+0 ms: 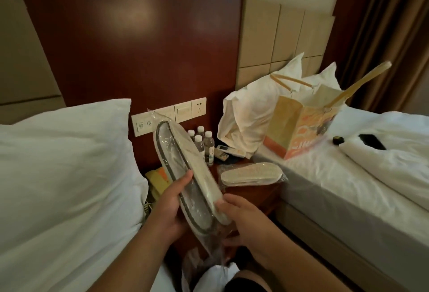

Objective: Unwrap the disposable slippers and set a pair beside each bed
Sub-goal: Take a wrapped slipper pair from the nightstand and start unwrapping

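I hold a pair of white disposable slippers point(185, 171) in clear plastic wrap, tilted upright between the two beds. My left hand point(173, 201) grips the pack from the left side. My right hand point(241, 219) grips its lower right edge, where loose plastic hangs down. A second wrapped pair of slippers point(251, 174) lies flat on the wooden nightstand point(260, 195) behind my hands. The left bed with a white pillow point(58, 175) is at my left. At my right is the right bed point(336, 182).
Several water bottles point(203, 144) and remote controls point(229, 151) stand at the back of the nightstand under a wall socket panel point(171, 115). An orange paper bag point(301, 127), a white pillow, a black phone point(372, 142) and a small round dark object lie on the right bed.
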A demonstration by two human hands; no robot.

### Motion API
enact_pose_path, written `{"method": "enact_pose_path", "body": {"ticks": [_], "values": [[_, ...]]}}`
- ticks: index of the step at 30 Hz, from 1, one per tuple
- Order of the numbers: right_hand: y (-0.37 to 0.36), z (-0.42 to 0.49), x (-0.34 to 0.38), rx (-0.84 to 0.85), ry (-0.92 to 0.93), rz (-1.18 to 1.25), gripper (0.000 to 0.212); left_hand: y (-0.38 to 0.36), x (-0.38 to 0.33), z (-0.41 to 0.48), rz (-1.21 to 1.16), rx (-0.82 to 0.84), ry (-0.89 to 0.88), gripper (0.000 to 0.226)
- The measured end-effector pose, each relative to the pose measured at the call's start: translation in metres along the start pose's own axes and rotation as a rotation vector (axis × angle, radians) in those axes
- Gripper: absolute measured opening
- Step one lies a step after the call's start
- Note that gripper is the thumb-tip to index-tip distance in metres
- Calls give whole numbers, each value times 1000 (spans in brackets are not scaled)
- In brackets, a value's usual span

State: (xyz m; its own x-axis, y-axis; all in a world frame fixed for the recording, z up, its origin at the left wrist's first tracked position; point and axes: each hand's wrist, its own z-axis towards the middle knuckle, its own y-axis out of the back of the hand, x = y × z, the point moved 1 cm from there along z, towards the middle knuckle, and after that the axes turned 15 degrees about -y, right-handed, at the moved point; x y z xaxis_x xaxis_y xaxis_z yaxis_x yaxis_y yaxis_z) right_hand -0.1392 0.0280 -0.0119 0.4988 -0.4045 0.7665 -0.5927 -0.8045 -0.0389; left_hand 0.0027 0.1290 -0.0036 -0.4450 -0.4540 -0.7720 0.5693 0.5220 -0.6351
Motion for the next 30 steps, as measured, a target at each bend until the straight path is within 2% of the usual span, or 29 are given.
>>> {"method": "enact_pose_path", "body": {"ticks": [4,10,14,19,25,30], "values": [[10,-13,8,-13,61,200,37,1,4,-8,-45,46,-10,40],[16,-29,11,79,84,440,50,5,13,-15,-56,86,-12,50],[22,-39,19,59,183,531,55,5,14,-17,56,-31,7,57],[26,-48,24,-34,341,408,57,2,17,-20,-33,-176,105,57],[11,-58,21,-95,508,115,56,-19,16,-23,-337,-139,117,69],[5,-62,10,-391,616,-150,41,-28,15,-19,-506,-143,49,77]]}}
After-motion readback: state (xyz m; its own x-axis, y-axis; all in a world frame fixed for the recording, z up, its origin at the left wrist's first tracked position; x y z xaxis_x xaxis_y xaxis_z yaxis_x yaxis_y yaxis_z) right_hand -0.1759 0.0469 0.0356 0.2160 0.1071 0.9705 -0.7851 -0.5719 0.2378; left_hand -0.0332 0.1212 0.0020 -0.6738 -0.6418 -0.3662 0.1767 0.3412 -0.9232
